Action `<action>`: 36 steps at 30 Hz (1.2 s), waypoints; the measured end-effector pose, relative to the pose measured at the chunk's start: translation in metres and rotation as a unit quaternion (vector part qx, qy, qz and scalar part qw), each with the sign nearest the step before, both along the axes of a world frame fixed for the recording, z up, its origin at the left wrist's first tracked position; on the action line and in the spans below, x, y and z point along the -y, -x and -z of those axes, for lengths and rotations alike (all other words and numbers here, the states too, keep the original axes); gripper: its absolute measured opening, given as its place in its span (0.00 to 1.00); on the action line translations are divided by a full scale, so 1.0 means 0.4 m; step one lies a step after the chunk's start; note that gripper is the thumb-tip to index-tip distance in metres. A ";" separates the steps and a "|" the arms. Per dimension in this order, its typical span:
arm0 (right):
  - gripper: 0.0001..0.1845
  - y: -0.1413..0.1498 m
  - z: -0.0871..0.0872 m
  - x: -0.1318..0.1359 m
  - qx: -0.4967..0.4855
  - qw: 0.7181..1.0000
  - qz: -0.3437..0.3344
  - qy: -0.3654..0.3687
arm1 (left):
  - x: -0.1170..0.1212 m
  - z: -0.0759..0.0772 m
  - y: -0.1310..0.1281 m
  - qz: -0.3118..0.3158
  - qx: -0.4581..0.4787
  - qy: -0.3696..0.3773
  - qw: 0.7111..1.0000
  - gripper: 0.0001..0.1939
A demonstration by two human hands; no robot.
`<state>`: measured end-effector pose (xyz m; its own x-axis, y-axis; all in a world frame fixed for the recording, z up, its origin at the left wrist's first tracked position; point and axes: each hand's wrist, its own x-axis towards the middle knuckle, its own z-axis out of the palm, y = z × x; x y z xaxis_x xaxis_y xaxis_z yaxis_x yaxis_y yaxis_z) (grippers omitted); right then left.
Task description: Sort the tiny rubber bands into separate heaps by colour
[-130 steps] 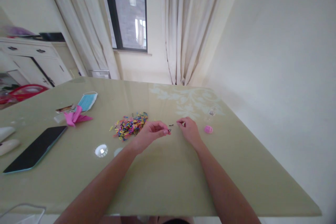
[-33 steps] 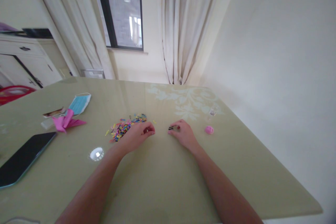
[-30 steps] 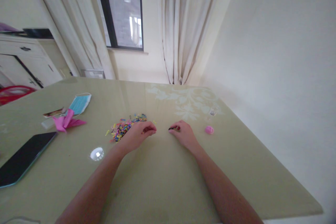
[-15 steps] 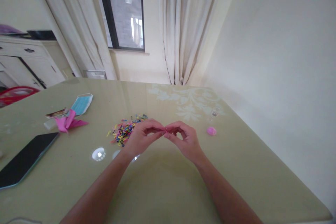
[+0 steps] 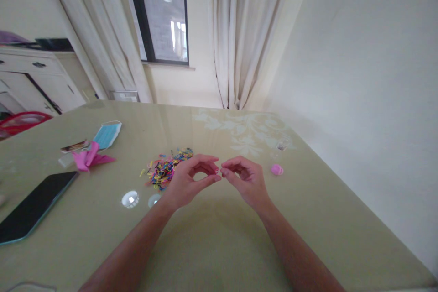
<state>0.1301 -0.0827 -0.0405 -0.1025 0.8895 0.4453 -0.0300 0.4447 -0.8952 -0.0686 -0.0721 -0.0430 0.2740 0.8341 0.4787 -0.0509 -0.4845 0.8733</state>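
My left hand (image 5: 190, 180) and my right hand (image 5: 247, 181) are raised over the table, fingertips facing each other with a narrow gap between. The left index finger is lifted off the thumb; a tiny pinkish bit shows at the fingertips behind, too small to name. My right thumb and fingers are pinched together, and whatever they hold is too small to make out. Beside and partly behind my left hand lies a loose pile of small multicoloured rubber bands (image 5: 164, 171). To the right of my right hand rests a small round pink object (image 5: 277, 170).
On the left of the glossy table (image 5: 212, 246) are a black-screened phone (image 5: 37, 205), a folded pink piece (image 5: 91, 159) and a blue face mask (image 5: 107, 135). A small clear object (image 5: 281, 147) stands at the right. A wall (image 5: 369, 82) runs along the right edge.
The fingertips of my two hands, touching before, have come slightly apart. My left index finger has lifted from the thumb, and my right hand has shifted a little right.
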 end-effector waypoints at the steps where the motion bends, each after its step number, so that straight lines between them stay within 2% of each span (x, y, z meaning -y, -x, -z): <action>1: 0.08 0.000 0.000 0.001 0.002 1.000 -0.006 -0.001 | -0.001 0.000 0.001 0.002 -0.003 -0.012 1.000 0.14; 5: 0.06 0.003 0.000 0.007 -0.007 1.000 -0.030 0.004 | -0.003 -0.003 0.005 -0.014 -0.015 -0.037 0.999 0.05; 11: 0.05 0.003 -0.007 0.015 -0.012 1.000 -0.016 -0.009 | 0.004 -0.012 0.000 0.018 -0.005 -0.044 0.999 0.05; 16: 0.07 -0.001 -0.010 0.017 -0.005 1.000 -0.020 -0.005 | 0.004 -0.016 0.003 -0.024 -0.046 -0.076 0.996 0.03; 21: 0.07 -0.005 -0.013 0.015 -0.013 0.999 -0.043 0.010 | -0.004 -0.015 0.009 -0.023 -0.087 -0.030 0.996 0.09; 29: 0.10 -0.011 -0.025 0.017 -0.035 0.996 -0.061 0.048 | 0.002 -0.023 -0.001 0.008 -0.036 0.045 0.998 0.14; 34: 0.11 -0.013 -0.026 0.018 -0.039 0.995 -0.067 0.066 | 0.005 -0.029 -0.002 0.028 -0.023 0.061 0.998 0.16; 36: 0.12 -0.016 -0.026 0.014 -0.028 0.995 -0.060 0.074 | -0.006 -0.019 0.001 0.003 -0.031 0.053 0.998 0.15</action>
<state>0.1367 -0.0881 -0.0302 -0.1901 0.9285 0.3189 -0.1261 0.2991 -0.9459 -0.0691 -0.0696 -0.0353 0.3062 0.8770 0.3703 0.0023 -0.3896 0.9210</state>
